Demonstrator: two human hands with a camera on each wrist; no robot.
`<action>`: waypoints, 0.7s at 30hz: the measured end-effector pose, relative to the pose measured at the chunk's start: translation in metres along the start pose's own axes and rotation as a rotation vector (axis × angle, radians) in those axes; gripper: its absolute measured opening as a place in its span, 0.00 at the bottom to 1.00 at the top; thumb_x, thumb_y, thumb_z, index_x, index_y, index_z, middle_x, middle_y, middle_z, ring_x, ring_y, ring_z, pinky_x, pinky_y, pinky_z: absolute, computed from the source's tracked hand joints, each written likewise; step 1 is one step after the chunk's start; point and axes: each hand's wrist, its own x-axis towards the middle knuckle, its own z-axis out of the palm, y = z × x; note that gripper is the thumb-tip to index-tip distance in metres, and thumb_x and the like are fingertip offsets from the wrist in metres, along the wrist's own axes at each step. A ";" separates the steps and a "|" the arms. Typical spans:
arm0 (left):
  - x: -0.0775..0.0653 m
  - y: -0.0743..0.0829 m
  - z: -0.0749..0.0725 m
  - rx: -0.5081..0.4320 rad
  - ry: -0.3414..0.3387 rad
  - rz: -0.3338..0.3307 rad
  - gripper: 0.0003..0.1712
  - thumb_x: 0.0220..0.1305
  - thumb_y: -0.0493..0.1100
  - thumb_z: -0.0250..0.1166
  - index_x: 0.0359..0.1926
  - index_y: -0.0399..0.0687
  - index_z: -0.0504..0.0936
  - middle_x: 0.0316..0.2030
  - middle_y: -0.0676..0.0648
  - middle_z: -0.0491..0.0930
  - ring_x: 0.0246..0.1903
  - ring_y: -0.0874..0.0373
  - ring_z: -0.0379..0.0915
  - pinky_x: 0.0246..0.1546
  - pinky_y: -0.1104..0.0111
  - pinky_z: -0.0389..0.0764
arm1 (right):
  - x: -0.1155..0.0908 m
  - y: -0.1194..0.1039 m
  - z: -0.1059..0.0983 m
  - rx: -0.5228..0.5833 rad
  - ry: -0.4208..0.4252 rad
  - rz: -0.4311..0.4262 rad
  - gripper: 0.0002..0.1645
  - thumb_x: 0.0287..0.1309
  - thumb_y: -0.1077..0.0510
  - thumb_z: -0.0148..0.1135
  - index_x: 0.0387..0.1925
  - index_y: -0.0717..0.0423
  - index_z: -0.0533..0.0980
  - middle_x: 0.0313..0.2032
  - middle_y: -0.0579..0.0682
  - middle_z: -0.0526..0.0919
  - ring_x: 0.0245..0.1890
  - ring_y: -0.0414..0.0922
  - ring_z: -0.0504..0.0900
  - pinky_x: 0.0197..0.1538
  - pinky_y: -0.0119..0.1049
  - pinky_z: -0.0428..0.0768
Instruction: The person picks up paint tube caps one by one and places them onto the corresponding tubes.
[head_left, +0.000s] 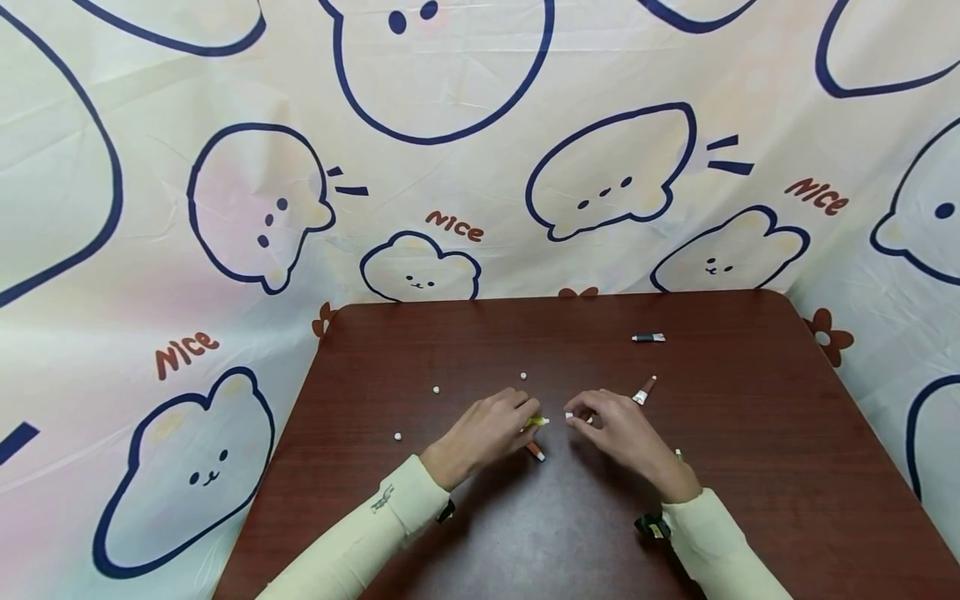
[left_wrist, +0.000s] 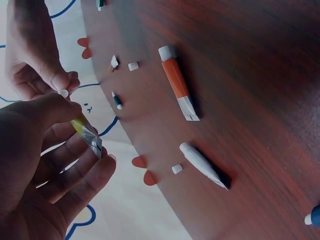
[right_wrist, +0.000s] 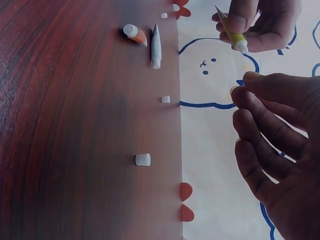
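Observation:
My left hand (head_left: 487,425) pinches a small yellow paint tube (left_wrist: 80,123) between thumb and fingers. The tube's crimped silver end shows in the left wrist view, and its white nozzle (right_wrist: 242,46) points toward my right hand (head_left: 622,429). Thumb and forefinger of the right hand meet at the tips around a small white cap (head_left: 568,415), a short gap from the nozzle in the head view. Under the left hand lies an orange paint tube (left_wrist: 175,82) with a white cap on. Beside it is a white tube (left_wrist: 202,164), hidden in the head view.
Loose white caps (head_left: 436,389) are scattered on the brown table (head_left: 450,350), one close by the right hand (right_wrist: 143,160). Farther right lie a brown tube (head_left: 645,390) and a dark tube (head_left: 648,337). A green-marked tube (head_left: 678,454) shows partly behind the right wrist. A printed cloth (head_left: 495,192) hangs behind.

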 end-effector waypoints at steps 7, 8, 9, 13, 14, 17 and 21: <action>0.000 0.002 0.000 0.000 -0.011 -0.010 0.09 0.70 0.47 0.76 0.41 0.52 0.83 0.38 0.54 0.84 0.39 0.60 0.82 0.37 0.70 0.87 | 0.000 0.000 0.003 0.013 0.020 -0.034 0.07 0.63 0.61 0.79 0.41 0.52 0.89 0.36 0.39 0.89 0.36 0.35 0.85 0.40 0.36 0.87; 0.000 0.002 0.000 -0.001 -0.011 -0.009 0.09 0.70 0.47 0.76 0.41 0.52 0.83 0.38 0.54 0.84 0.39 0.60 0.82 0.37 0.70 0.87 | 0.000 0.000 0.004 0.017 0.021 -0.041 0.07 0.63 0.62 0.79 0.41 0.52 0.89 0.36 0.40 0.89 0.36 0.35 0.85 0.39 0.35 0.86; 0.000 0.003 0.000 -0.003 -0.012 -0.007 0.09 0.70 0.47 0.76 0.42 0.52 0.83 0.38 0.54 0.84 0.39 0.60 0.82 0.37 0.70 0.87 | 0.000 -0.001 0.005 0.018 0.022 -0.051 0.07 0.62 0.62 0.80 0.41 0.53 0.89 0.36 0.40 0.90 0.36 0.35 0.86 0.39 0.35 0.86; 0.001 0.004 0.000 -0.010 -0.018 -0.006 0.09 0.70 0.46 0.76 0.41 0.52 0.83 0.38 0.54 0.84 0.39 0.61 0.82 0.37 0.71 0.87 | 0.001 -0.002 0.008 0.011 0.021 -0.083 0.08 0.61 0.62 0.80 0.41 0.51 0.88 0.36 0.40 0.90 0.35 0.36 0.86 0.39 0.35 0.85; 0.001 0.004 0.000 -0.012 -0.021 -0.007 0.09 0.70 0.46 0.76 0.41 0.52 0.83 0.37 0.54 0.84 0.39 0.61 0.81 0.37 0.71 0.86 | 0.001 -0.003 0.009 0.012 0.021 -0.089 0.09 0.61 0.62 0.81 0.41 0.51 0.88 0.36 0.41 0.90 0.35 0.36 0.86 0.39 0.36 0.85; 0.002 0.004 0.001 -0.018 -0.028 -0.010 0.08 0.71 0.46 0.75 0.41 0.53 0.83 0.37 0.55 0.83 0.38 0.62 0.81 0.37 0.71 0.86 | 0.002 -0.005 0.011 0.023 0.029 -0.104 0.10 0.60 0.63 0.81 0.41 0.51 0.88 0.36 0.41 0.90 0.35 0.36 0.87 0.38 0.39 0.86; 0.002 0.004 0.001 -0.024 -0.020 -0.006 0.08 0.71 0.45 0.75 0.41 0.53 0.83 0.37 0.55 0.84 0.38 0.62 0.80 0.36 0.71 0.86 | 0.002 -0.006 0.013 0.034 0.037 -0.115 0.09 0.60 0.62 0.81 0.41 0.51 0.88 0.35 0.41 0.90 0.35 0.37 0.87 0.39 0.40 0.86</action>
